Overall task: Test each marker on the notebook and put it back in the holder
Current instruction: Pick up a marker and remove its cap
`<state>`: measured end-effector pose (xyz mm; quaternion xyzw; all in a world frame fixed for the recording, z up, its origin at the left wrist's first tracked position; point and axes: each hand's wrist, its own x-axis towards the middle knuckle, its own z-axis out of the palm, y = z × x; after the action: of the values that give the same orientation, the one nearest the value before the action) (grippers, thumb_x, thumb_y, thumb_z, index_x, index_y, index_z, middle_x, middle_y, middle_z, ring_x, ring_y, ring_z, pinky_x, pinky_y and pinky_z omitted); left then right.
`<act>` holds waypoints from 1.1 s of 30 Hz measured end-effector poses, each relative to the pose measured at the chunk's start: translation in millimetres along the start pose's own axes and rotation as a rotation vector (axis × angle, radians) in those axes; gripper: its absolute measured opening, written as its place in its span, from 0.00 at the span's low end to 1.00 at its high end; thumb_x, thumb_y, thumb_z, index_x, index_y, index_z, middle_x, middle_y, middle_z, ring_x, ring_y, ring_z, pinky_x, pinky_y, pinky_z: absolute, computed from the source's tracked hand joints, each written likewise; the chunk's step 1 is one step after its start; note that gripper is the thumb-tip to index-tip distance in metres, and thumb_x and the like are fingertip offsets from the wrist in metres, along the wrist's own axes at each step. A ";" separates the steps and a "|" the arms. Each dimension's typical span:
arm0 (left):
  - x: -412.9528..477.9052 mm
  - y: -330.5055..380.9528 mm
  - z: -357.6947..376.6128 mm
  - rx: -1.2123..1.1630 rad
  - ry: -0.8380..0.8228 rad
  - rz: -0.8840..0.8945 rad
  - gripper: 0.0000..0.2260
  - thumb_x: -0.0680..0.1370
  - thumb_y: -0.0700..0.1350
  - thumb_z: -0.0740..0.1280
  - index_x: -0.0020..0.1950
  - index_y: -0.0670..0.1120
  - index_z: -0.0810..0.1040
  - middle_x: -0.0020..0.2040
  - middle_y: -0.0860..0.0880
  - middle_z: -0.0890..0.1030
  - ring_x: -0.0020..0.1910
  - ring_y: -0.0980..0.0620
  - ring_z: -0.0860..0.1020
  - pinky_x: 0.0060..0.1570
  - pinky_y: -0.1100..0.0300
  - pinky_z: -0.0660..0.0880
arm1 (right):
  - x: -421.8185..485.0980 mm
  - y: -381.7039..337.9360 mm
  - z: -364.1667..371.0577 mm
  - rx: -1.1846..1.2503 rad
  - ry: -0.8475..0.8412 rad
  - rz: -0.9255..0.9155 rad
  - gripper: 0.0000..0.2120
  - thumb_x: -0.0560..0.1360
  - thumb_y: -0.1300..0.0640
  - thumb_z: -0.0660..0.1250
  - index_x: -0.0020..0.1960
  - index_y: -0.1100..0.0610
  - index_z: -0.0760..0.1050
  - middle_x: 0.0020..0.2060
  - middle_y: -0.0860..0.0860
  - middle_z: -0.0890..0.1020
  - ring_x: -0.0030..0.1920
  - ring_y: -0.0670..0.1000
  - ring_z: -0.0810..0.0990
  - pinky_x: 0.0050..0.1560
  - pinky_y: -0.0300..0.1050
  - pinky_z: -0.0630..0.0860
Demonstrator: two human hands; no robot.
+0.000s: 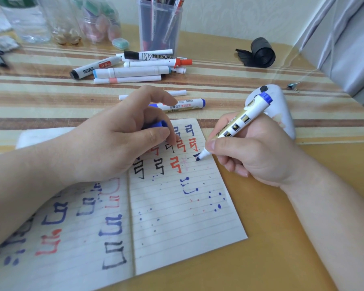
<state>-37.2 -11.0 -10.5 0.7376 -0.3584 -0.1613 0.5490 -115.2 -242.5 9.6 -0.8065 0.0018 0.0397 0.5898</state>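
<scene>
Blue marker (pixel 243 124) in right hand (pixel 250 152), tip touching notebook (pixel 183 217).

Just a left hand (pixel 114 139) and right hand (pixel 259 152), forearms bare to the frame's edge, nails short and plain.
</scene>
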 end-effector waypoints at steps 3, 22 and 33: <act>0.3 -0.3 -0.1 0.000 0.000 0.002 0.21 0.74 0.54 0.63 0.67 0.56 0.69 0.47 0.49 0.84 0.41 0.33 0.73 0.46 0.34 0.72 | -0.7 -1.2 0.7 -0.033 -0.007 -0.010 0.10 0.69 0.58 0.72 0.39 0.66 0.78 0.26 0.56 0.77 0.25 0.51 0.73 0.20 0.39 0.65; 1.9 -4.3 -1.1 -0.037 0.004 -0.006 0.21 0.75 0.53 0.64 0.67 0.55 0.69 0.47 0.47 0.84 0.52 0.26 0.77 0.52 0.28 0.72 | 0.7 1.5 -1.0 0.004 0.050 0.017 0.11 0.67 0.61 0.69 0.36 0.68 0.71 0.24 0.58 0.72 0.23 0.53 0.70 0.22 0.36 0.62; 2.0 -3.5 -0.5 -0.016 0.008 0.005 0.21 0.74 0.53 0.64 0.67 0.55 0.69 0.47 0.47 0.84 0.47 0.30 0.76 0.47 0.34 0.72 | -3.6 -1.2 -0.6 -0.033 -0.029 -0.048 0.09 0.69 0.59 0.72 0.40 0.67 0.78 0.26 0.56 0.77 0.25 0.51 0.74 0.22 0.35 0.66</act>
<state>-34.2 -11.6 -13.3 0.7330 -0.3566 -0.1600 0.5567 -118.6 -242.9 11.1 -0.8153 -0.0269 0.0371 0.5772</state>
